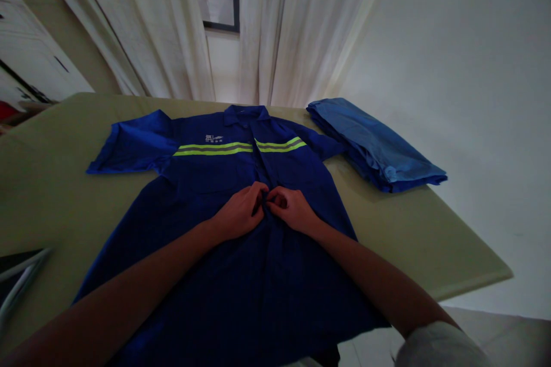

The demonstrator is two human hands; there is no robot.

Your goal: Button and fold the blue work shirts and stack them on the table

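A dark blue short-sleeved work shirt lies spread face up, its collar at the far side and its hem towards me. Yellow-green and grey reflective bands cross the chest, with a pale logo above the left-hand one. Midway down the front opening, my left hand pinches the shirt's front edge. Close beside it, my right hand is also closed in a pinch on the front edge, fingertips nearly meeting the left ones. Whatever small part sits between the fingertips is hidden. Above the hands, the upper front is slightly parted.
The shirt rests on a table with a pale greenish top. A folded stack of blue clothes lies at its right edge. A dark object with a light frame is at the left. Curtains hang behind; a white wall stands right.
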